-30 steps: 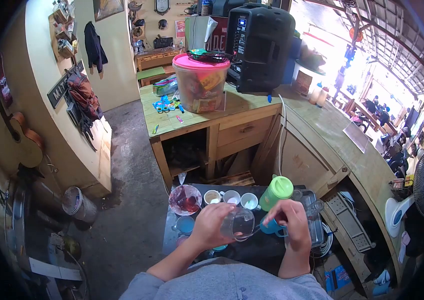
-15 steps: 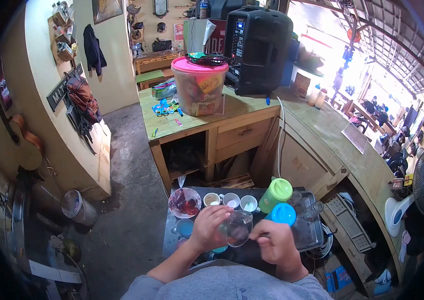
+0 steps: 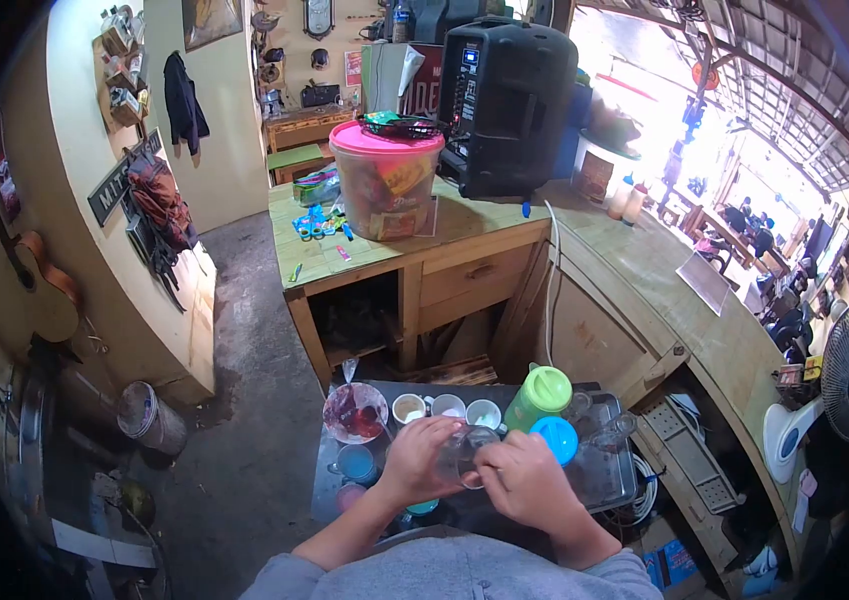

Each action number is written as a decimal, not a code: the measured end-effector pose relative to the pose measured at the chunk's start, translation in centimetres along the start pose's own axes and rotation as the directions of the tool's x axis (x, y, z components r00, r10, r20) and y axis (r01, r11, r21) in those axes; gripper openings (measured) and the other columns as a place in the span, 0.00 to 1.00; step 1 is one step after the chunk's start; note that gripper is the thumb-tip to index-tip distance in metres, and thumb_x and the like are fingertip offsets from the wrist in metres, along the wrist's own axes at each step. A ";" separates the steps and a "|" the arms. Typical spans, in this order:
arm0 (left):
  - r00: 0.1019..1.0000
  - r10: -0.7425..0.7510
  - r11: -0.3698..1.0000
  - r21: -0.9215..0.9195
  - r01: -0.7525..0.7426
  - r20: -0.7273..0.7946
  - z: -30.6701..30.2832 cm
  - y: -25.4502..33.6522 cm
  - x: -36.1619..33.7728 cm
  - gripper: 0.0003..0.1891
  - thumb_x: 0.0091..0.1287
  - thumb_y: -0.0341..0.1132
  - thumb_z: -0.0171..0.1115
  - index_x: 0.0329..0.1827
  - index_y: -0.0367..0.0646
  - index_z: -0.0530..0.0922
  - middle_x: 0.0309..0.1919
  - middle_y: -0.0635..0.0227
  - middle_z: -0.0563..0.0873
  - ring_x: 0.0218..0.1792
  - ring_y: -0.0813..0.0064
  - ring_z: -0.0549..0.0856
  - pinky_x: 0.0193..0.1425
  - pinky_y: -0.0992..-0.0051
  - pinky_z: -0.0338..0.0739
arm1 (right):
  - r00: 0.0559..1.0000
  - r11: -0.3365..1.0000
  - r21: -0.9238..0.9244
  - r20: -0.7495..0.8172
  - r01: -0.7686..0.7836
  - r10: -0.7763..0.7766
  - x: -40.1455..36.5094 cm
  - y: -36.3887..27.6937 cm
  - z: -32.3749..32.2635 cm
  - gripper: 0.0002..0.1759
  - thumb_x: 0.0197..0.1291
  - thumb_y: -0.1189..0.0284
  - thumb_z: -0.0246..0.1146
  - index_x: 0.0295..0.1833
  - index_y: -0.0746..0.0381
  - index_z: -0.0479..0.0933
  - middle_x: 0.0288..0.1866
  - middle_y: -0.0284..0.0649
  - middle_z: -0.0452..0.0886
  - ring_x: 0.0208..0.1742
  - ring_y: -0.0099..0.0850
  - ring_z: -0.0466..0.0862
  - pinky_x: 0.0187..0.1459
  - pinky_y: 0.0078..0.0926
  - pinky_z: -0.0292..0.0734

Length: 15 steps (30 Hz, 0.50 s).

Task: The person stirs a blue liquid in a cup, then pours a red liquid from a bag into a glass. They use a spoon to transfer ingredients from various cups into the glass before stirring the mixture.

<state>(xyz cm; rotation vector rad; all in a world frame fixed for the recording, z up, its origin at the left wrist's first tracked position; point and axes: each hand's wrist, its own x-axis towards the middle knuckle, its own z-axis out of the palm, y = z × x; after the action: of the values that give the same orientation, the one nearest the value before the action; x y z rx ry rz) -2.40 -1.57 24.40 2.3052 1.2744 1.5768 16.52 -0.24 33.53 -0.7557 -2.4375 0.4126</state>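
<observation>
The left hand [image 3: 420, 462] is gripping the glass [image 3: 459, 452] around its side, holding it above the near part of the table [image 3: 329, 487]. The right hand [image 3: 528, 480] is curling its fingers at the glass — whether they are pinching anything, I cannot tell. A blue mug [image 3: 356, 463] is standing left, a blue-lidded jug [image 3: 555, 438] right. Farther, a bowl [image 3: 340, 425], three cups [image 3: 448, 407] and a green jug [image 3: 539, 398] are lining the table's far side. Beyond, a tub [image 3: 385, 190] and speaker [image 3: 510, 110] are standing on the counter [image 3: 485, 224].
</observation>
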 end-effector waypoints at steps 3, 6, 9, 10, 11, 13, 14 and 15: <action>1.000 -0.016 1.000 0.013 0.015 0.027 0.6 0.5 0.4 0.42 0.41 0.45 0.82 0.60 0.46 0.68 0.53 0.60 0.83 0.51 0.58 0.84 0.53 0.59 0.77 | 0.984 0.991 -0.074 -0.149 -0.114 0.102 -1.0 -0.4 -3.4 0.01 0.54 0.73 0.64 0.32 0.58 0.79 0.32 0.38 0.79 0.35 0.38 0.76 0.41 0.37 0.67; 1.000 -0.014 1.000 0.016 0.013 0.018 0.9 1.4 1.5 0.42 0.41 0.44 0.82 0.59 0.44 0.69 0.52 0.60 0.83 0.51 0.58 0.83 0.54 0.61 0.77 | 0.995 0.996 -0.063 -0.081 -0.066 0.061 -0.4 0.1 -2.1 0.02 0.52 0.74 0.64 0.33 0.57 0.80 0.33 0.38 0.80 0.38 0.38 0.76 0.44 0.37 0.65; 0.998 -0.037 0.998 -0.047 0.039 0.047 1.6 1.7 2.1 0.42 0.41 0.45 0.83 0.59 0.43 0.70 0.51 0.58 0.83 0.52 0.57 0.83 0.55 0.62 0.76 | 0.993 0.995 -0.038 -0.084 -0.088 0.085 -1.5 1.1 -3.2 0.03 0.52 0.75 0.65 0.34 0.57 0.81 0.33 0.37 0.80 0.40 0.38 0.76 0.46 0.36 0.65; 0.994 -0.072 0.995 -0.064 0.077 0.082 1.9 1.9 2.0 0.43 0.40 0.44 0.83 0.59 0.42 0.70 0.52 0.58 0.83 0.52 0.59 0.83 0.56 0.63 0.76 | 0.982 0.991 -0.049 -0.147 -0.123 0.115 -1.7 0.7 -4.8 0.04 0.52 0.74 0.65 0.34 0.57 0.81 0.33 0.37 0.80 0.41 0.38 0.76 0.47 0.36 0.65; 0.987 -0.107 0.990 -0.080 0.117 0.120 2.1 2.1 1.9 0.43 0.39 0.43 0.83 0.60 0.41 0.69 0.52 0.58 0.82 0.53 0.61 0.83 0.57 0.64 0.76 | 0.979 0.986 -0.077 -0.156 -0.147 0.134 -1.9 0.5 -6.3 0.04 0.51 0.74 0.66 0.35 0.57 0.82 0.34 0.36 0.80 0.42 0.38 0.76 0.50 0.37 0.66; 0.964 -0.189 0.955 -0.195 0.225 0.190 2.7 2.2 1.6 0.44 0.39 0.41 0.84 0.60 0.40 0.69 0.52 0.58 0.82 0.53 0.63 0.82 0.58 0.65 0.75 | 0.986 0.992 -0.079 -0.141 -0.099 0.087 -1.7 1.2 -6.4 0.05 0.51 0.74 0.66 0.36 0.56 0.82 0.33 0.37 0.79 0.43 0.38 0.76 0.51 0.37 0.66; 0.931 -0.255 0.897 -0.296 0.329 0.262 2.9 2.2 1.6 0.45 0.38 0.40 0.84 0.60 0.39 0.68 0.53 0.59 0.81 0.54 0.66 0.82 0.59 0.66 0.75 | 0.991 0.996 -0.083 -0.130 -0.044 0.033 -1.7 1.7 -6.2 0.06 0.51 0.74 0.66 0.37 0.55 0.83 0.33 0.37 0.79 0.43 0.38 0.76 0.51 0.38 0.66; 0.930 -0.253 0.897 -0.295 0.329 0.266 3.0 2.4 1.7 0.45 0.38 0.40 0.84 0.60 0.39 0.68 0.53 0.59 0.81 0.54 0.66 0.82 0.59 0.66 0.75 | 0.997 0.997 -0.059 -0.048 -0.057 0.055 -1.8 2.4 -5.5 0.08 0.51 0.74 0.66 0.38 0.54 0.83 0.32 0.37 0.78 0.43 0.38 0.76 0.52 0.37 0.65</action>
<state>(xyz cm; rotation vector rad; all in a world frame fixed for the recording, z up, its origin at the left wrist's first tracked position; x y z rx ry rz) 1.59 -0.90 25.43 1.9111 1.1311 1.2793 22.04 1.32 36.17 -0.8516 -2.3993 0.3404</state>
